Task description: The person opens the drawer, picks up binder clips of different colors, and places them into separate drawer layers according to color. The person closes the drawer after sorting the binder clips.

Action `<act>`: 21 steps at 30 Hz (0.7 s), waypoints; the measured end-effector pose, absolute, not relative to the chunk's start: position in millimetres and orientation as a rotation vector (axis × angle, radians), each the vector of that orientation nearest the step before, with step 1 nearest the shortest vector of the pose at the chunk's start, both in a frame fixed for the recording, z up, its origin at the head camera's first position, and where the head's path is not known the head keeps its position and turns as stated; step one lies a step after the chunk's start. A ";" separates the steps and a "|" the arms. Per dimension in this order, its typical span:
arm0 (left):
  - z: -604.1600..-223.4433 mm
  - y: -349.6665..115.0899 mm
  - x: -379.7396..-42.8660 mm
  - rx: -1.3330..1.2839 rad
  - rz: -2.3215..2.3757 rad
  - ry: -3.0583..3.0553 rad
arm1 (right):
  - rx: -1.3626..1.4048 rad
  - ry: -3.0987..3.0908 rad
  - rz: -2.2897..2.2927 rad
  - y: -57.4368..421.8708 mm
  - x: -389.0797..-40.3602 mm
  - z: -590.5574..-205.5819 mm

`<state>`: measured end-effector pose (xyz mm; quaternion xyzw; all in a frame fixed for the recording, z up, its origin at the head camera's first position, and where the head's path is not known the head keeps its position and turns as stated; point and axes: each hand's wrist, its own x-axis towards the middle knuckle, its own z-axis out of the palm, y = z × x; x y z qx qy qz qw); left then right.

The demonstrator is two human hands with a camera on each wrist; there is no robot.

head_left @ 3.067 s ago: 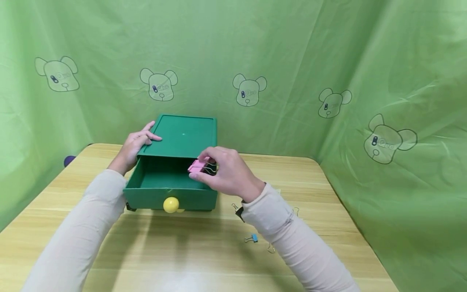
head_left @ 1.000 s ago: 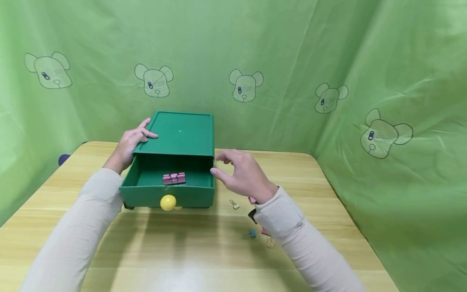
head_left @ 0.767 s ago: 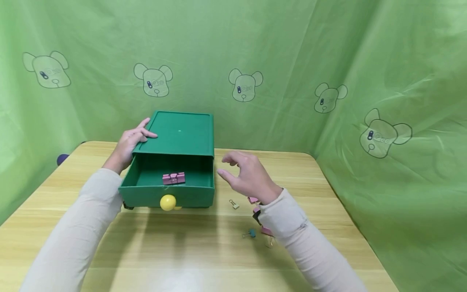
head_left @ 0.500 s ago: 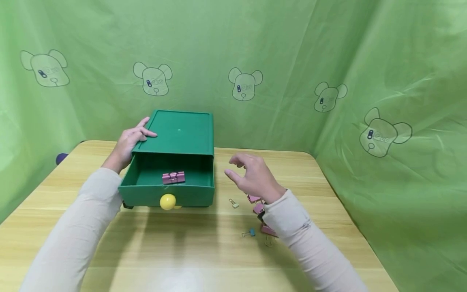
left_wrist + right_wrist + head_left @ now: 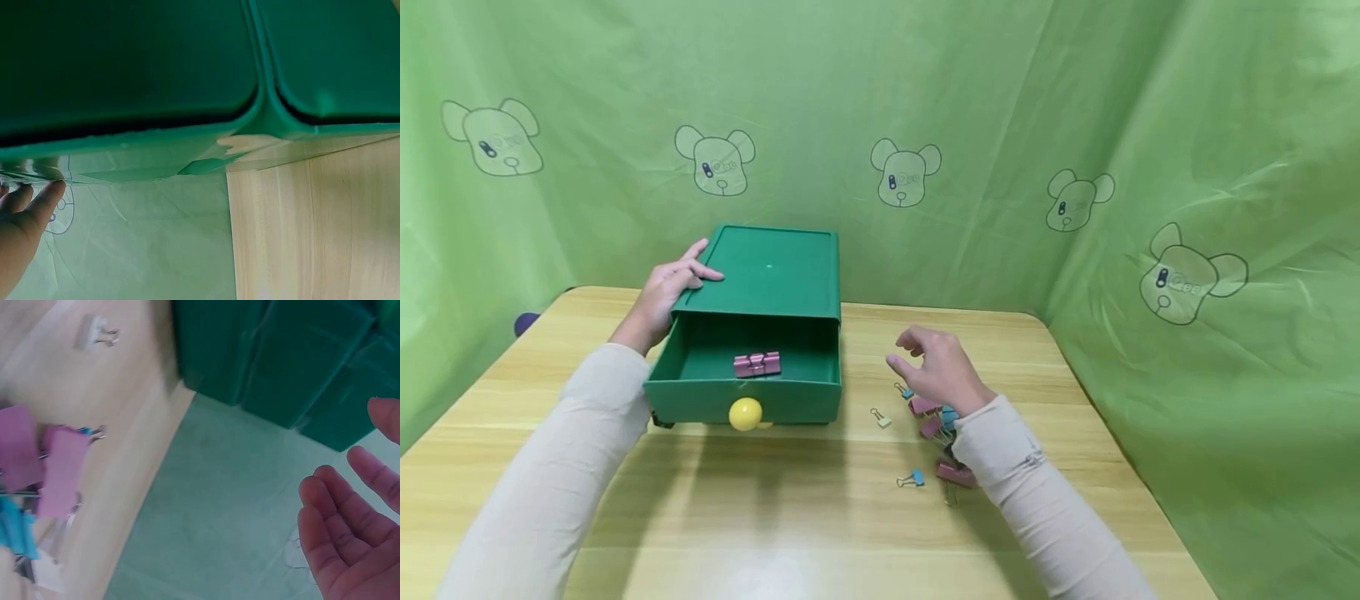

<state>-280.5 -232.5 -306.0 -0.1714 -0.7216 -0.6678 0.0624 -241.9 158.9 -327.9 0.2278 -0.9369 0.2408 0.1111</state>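
Note:
A green drawer box (image 5: 775, 271) stands on the table with its drawer (image 5: 745, 398) pulled out toward me. Inside the drawer lies a pink binder clip (image 5: 757, 364). My left hand (image 5: 666, 292) rests on the box's left side and top edge with fingers extended. To the right of the box, my right hand (image 5: 942, 367) hovers with loosely bent fingers and nothing between them. Below it lies a heap of binder clips, with pink clips (image 5: 955, 473) and blue ones, partly hidden by the right sleeve. The right wrist view shows pink clips (image 5: 62, 469) and the bare fingers.
A small pale yellow binder clip (image 5: 881, 418) and a blue clip (image 5: 911, 478) lie apart on the wooden table (image 5: 760, 517). A yellow knob (image 5: 745, 414) sticks out of the drawer front. Green curtain (image 5: 985, 125) surrounds the table's back and sides.
My right hand earlier held a pink binder clip over the drawer. That clip now lies inside, and the hand has moved right, above the heap. The left hand stays on the box.

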 end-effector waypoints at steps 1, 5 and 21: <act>-306.2 -232.5 -280.7 -0.517 -2.019 -2.181 | 0.655 -2.765 0.708 160.6 -243.0 -330.0; -306.4 -233.3 -281.2 -0.520 -2.020 -2.178 | 0.604 -2.820 0.700 167.0 -247.7 -338.6; -304.8 -232.5 -279.8 -0.522 -2.023 -2.183 | 0.409 -3.074 0.565 188.8 -264.5 -374.2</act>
